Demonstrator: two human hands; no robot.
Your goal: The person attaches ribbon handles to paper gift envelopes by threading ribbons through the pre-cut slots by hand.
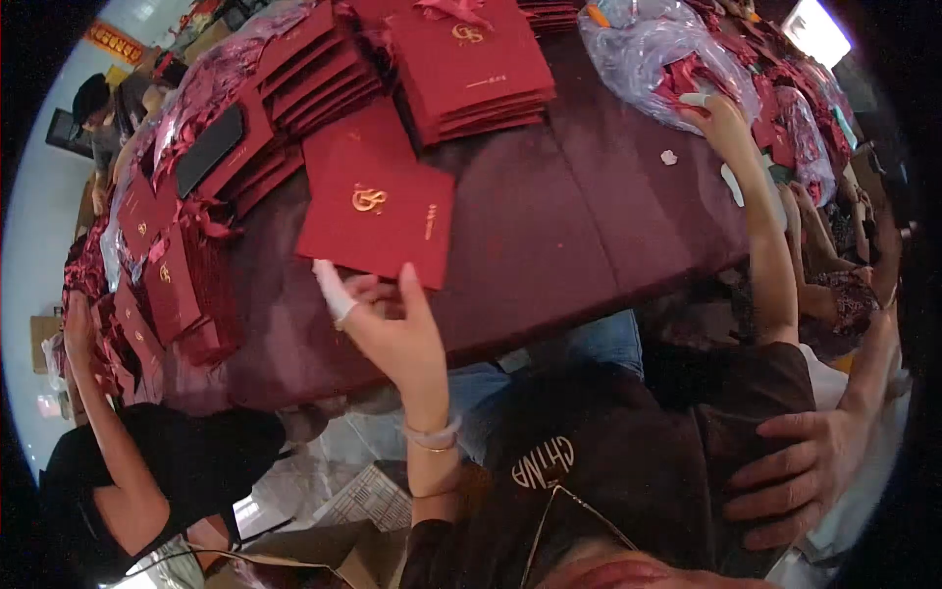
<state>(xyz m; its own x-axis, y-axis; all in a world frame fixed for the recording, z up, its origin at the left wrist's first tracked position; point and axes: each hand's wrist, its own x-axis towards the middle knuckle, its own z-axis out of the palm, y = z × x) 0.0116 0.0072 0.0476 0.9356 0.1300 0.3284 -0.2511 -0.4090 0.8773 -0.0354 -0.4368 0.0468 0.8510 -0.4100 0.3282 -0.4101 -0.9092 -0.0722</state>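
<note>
A red folder with a gold emblem [368, 221] lies at a slant, partly over another red folder [358, 137]. At its near edge is my left hand [392, 329], fingers apart and some curled, with the fingertips touching the edge. One finger has a white cover. My right hand [724, 123] reaches far right to a clear plastic bag [628, 69] of red ribbons [687, 77]. Its fingers, one with a white tip cover, come together at the ribbon, though the exact contact is partly hidden.
Tall stacks of red folders [471, 74] stand at the back, with more stacks [201, 304] at left. A dark phone [211, 149] lies on folders. A white scrap [669, 157] is on the dark red tablecloth [520, 226]. Another person's hand [805, 476] is by my right sleeve.
</note>
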